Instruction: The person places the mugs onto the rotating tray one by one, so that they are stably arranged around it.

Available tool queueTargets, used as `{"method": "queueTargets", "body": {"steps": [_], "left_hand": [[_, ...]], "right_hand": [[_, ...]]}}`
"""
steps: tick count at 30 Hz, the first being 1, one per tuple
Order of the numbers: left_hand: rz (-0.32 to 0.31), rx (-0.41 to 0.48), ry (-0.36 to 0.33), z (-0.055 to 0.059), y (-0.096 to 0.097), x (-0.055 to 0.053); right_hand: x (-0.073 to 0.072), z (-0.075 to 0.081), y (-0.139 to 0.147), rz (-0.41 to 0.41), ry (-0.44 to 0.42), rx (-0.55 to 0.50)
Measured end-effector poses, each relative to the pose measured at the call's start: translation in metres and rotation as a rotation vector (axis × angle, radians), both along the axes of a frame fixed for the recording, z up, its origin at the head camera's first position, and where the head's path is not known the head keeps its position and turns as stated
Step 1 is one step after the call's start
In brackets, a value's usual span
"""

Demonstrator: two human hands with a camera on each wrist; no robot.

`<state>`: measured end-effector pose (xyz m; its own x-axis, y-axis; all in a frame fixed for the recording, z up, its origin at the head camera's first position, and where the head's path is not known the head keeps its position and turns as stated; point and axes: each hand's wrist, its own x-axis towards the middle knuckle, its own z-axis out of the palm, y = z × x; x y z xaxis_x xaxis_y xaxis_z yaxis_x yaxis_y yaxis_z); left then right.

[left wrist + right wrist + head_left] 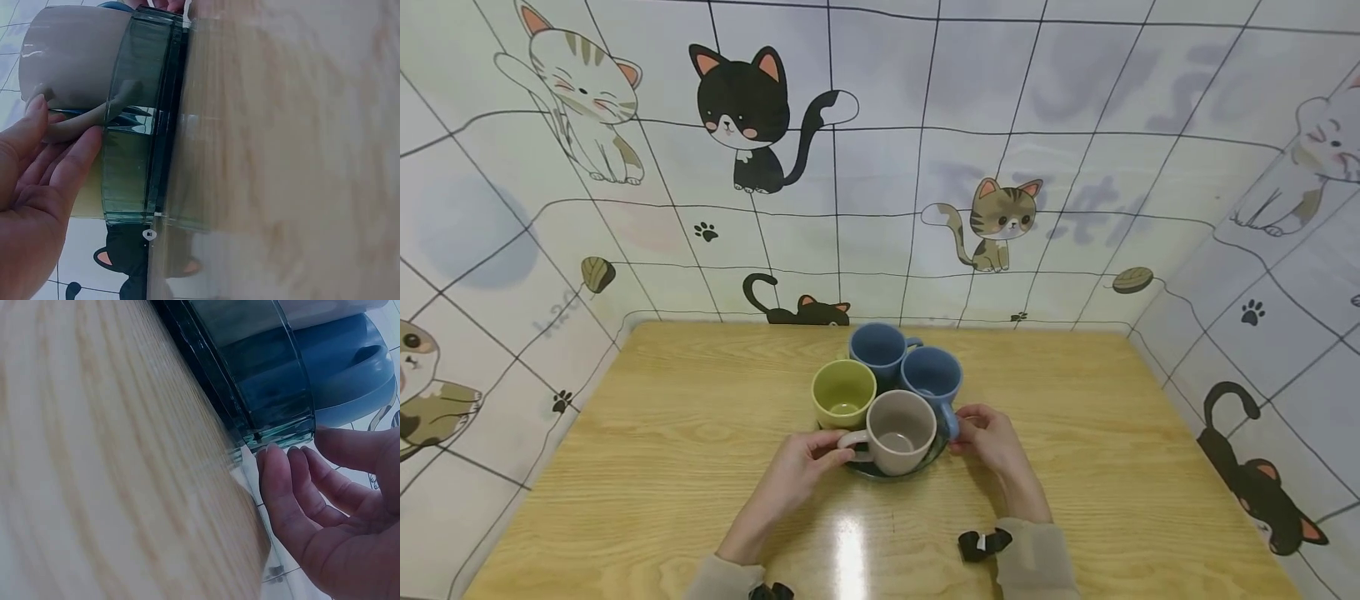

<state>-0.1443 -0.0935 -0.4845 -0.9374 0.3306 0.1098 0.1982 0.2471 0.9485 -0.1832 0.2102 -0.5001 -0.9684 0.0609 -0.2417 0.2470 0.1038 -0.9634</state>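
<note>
A greyish-beige mug (901, 433) stands at the front of a round, dark green see-through glass dish (134, 172). Behind it in the same dish are a yellow-green mug (844, 396) and two blue mugs, one at the back (878, 346) and one on the right (932, 375). My left hand (808, 467) pinches the beige mug's handle (78, 125), its fingertips right at the dish's rim. My right hand (992, 442) grips the dish's right edge, below the right blue mug's handle (950, 421); in the right wrist view thumb and curled fingers (275, 475) meet the glass wall.
The dish rests on a light wood-grain table (700, 400). A white backdrop (887, 167) with grid lines and cartoon cats rises behind the table and along both sides. Black straps (985, 545) are at both beige sleeves.
</note>
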Motion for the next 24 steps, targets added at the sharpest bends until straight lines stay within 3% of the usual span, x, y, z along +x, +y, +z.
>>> {"method": "queueTargets", "body": {"steps": [8,16,21,24], "left_hand": [[-0.035,0.008,-0.044,0.004,-0.002,0.002],[-0.096,0.083,-0.121,0.009,-0.005,0.006],[-0.115,0.100,-0.128,0.010,-0.005,0.005],[-0.107,0.051,-0.109,0.011,-0.009,0.005]], "right_hand": [[-0.001,-0.001,-0.001,0.020,0.004,0.008],[-0.003,0.001,-0.002,0.045,0.014,-0.006],[-0.002,0.003,0.002,0.046,0.030,0.025],[-0.001,0.007,0.008,0.049,0.032,0.039]]}}
